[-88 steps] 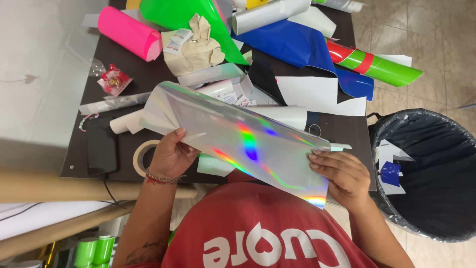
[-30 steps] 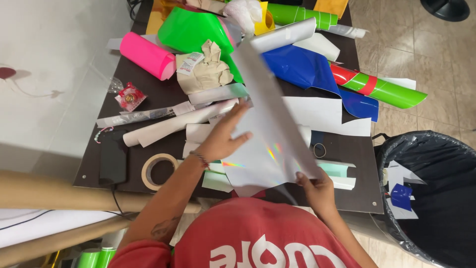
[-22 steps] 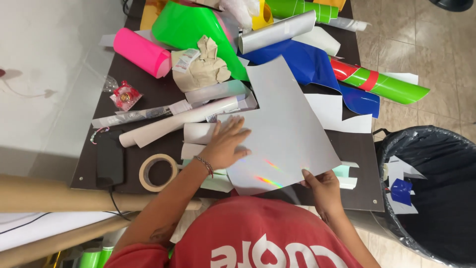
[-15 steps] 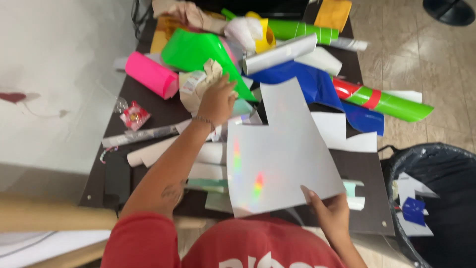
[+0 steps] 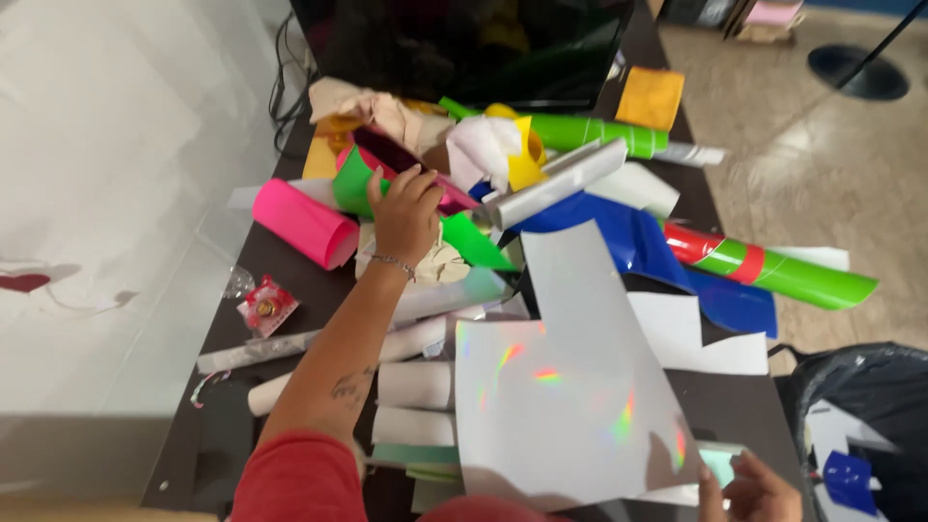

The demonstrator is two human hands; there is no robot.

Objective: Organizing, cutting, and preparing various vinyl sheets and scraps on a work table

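Observation:
My left hand (image 5: 406, 208) reaches far across the dark table (image 5: 290, 290) and rests on the bright green vinyl sheet (image 5: 464, 232), fingers curled over its top beside a dark magenta strip (image 5: 406, 159). A bracelet circles that wrist. My right hand (image 5: 754, 488) is at the bottom edge, pinching the near corner of a large holographic sheet (image 5: 570, 387) that lies flat on the table, showing rainbow glints.
A pink roll (image 5: 304, 222), a blue sheet (image 5: 628, 237), a red and green roll (image 5: 773, 266), a grey roll (image 5: 556, 184), white paper rolls (image 5: 416, 382) and crumpled paper clutter the table. A dark monitor (image 5: 474, 48) stands at the back. A black-lined bin (image 5: 860, 425) sits at right.
The holographic sheet went from held up in both hands to lying flat. My left hand let go of it and reached forward to the green vinyl; the view tilted toward the far end.

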